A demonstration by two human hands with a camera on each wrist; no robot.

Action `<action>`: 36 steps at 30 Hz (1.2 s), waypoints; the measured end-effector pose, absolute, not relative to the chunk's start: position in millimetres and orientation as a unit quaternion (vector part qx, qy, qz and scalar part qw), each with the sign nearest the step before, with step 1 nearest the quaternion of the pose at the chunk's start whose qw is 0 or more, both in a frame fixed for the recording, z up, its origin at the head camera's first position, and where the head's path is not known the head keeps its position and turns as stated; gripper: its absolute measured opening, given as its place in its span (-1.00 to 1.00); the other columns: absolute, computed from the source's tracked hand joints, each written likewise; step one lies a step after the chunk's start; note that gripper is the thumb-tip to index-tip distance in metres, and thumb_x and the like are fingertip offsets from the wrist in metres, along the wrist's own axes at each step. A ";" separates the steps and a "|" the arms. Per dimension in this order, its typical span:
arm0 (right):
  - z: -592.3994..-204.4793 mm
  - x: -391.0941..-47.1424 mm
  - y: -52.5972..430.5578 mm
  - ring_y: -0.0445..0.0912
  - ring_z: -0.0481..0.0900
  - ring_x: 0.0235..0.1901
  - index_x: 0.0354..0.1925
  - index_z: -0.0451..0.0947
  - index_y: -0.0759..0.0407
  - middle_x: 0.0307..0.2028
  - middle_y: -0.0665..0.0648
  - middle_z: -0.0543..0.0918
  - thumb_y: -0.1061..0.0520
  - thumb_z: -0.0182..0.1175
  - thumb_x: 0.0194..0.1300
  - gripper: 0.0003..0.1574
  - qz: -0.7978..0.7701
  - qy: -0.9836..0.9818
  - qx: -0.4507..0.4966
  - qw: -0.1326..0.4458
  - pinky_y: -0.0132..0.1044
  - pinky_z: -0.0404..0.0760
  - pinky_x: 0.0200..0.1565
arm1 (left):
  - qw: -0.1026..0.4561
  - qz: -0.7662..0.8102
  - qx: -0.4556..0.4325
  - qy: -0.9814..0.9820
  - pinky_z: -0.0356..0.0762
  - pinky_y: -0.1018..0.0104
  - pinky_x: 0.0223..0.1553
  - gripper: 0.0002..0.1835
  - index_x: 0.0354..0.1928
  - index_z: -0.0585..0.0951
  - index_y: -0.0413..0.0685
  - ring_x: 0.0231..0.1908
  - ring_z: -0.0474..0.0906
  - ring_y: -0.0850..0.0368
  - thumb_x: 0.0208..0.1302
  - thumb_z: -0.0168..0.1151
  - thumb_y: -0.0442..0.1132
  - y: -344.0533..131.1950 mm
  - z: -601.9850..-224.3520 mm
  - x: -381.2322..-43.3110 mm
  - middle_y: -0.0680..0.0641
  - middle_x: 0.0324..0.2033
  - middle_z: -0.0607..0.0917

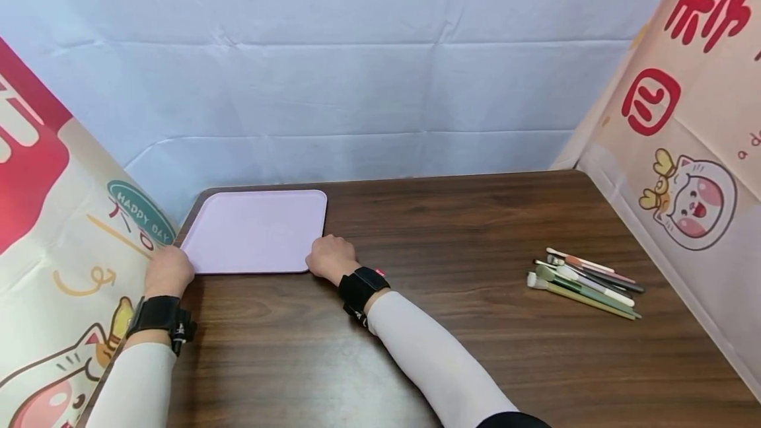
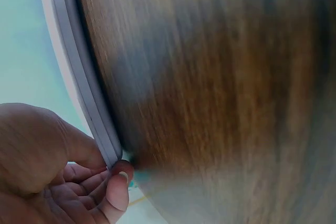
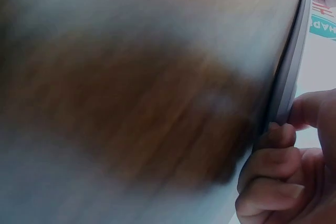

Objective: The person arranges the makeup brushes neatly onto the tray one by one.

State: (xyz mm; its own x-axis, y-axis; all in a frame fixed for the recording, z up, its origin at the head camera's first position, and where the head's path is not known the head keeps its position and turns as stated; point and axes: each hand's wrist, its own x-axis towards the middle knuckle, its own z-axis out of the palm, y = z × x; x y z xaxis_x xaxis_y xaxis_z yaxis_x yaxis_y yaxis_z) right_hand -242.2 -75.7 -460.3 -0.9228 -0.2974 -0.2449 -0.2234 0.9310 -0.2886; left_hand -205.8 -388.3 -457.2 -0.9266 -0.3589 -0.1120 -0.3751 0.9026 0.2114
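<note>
A pale lilac rectangular tray [image 1: 258, 230] with rounded corners lies at the far left of the wooden table. My left hand [image 1: 169, 271] pinches its near left corner; in the left wrist view the thumb lies over the rim [image 2: 86, 77] and a curled finger [image 2: 118, 190] is beneath it. At the near right corner my right hand [image 1: 333, 258] grips the tray too. From the right wrist, its thumb shows on one side of the rim [image 3: 289, 77], with curled fingers [image 3: 275, 163] on the other.
Several makeup brushes [image 1: 585, 283] lie in a loose bundle on the right of the brown wooden table [image 1: 440, 236]. A white cloth [image 1: 357, 84] hangs behind the table. Printed cartoon sheets [image 1: 684, 150] stand along both sides, the left one close to my left hand.
</note>
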 end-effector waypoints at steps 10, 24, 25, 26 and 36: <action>-460.8 -239.6 -61.9 -0.01 0.63 -0.28 -0.32 0.68 0.07 -0.13 0.11 0.73 -0.05 0.06 0.44 -0.66 -0.115 0.973 -0.138 0.146 -0.16 0.56 -0.34 | 0.030 0.119 -0.160 0.979 0.50 -0.27 -0.15 -0.67 -0.15 0.44 -0.79 -0.20 0.52 -0.48 0.26 -0.11 -0.49 -378.0 -458.0 -201.7 -0.66 -0.20 0.49; -454.9 -228.7 -34.0 0.03 0.66 -0.20 -0.24 0.70 0.09 -0.07 0.14 0.71 -0.07 0.09 0.44 -0.66 -0.093 0.973 -0.144 0.157 -0.12 0.59 -0.37 | 0.066 0.114 -0.159 0.978 0.53 -0.29 -0.21 -0.65 -0.09 0.39 -0.76 -0.18 0.52 -0.56 0.31 -0.11 -0.44 -356.3 -452.9 -194.9 -0.65 -0.17 0.46; -454.7 -228.2 -31.3 0.03 0.66 -0.19 -0.25 0.70 0.09 -0.07 0.14 0.71 -0.07 0.09 0.44 -0.66 -0.091 0.973 -0.143 0.157 -0.12 0.59 -0.36 | 0.067 0.113 -0.155 0.979 0.53 -0.29 -0.21 -0.65 -0.09 0.39 -0.75 -0.18 0.52 -0.56 0.31 -0.10 -0.43 -355.0 -452.5 -194.4 -0.65 -0.17 0.47; -454.4 -227.7 -28.6 0.03 0.66 -0.19 -0.26 0.70 0.09 -0.07 0.14 0.71 -0.07 0.09 0.43 -0.66 -0.090 0.973 -0.142 0.157 -0.12 0.59 -0.36 | 0.069 0.115 -0.152 0.979 0.53 -0.30 -0.21 -0.65 -0.09 0.39 -0.75 -0.17 0.52 -0.56 0.31 -0.11 -0.43 -353.4 -451.9 -193.7 -0.65 -0.16 0.47; -450.4 -216.8 -2.1 -0.05 0.59 -0.38 -0.44 0.63 0.10 -0.28 0.12 0.69 -0.02 0.11 0.39 -0.66 -0.079 0.973 -0.133 0.171 -0.15 0.55 -0.42 | 0.064 0.115 -0.106 0.986 0.52 -0.27 -0.25 -0.71 -0.16 0.45 -0.67 -0.23 0.55 -0.51 0.28 -0.06 -0.43 -335.7 -449.0 -182.1 -0.60 -0.23 0.53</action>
State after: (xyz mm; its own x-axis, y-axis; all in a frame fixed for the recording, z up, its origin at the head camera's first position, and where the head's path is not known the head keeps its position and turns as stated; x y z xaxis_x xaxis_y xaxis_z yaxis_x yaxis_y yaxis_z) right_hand -216.8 -2.1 -450.4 -0.9063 -0.2848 -0.3124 -0.2310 0.9525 -0.1982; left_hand -182.1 -335.7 -449.0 -0.9695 -0.1933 -0.1504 -0.2228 0.9511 0.2141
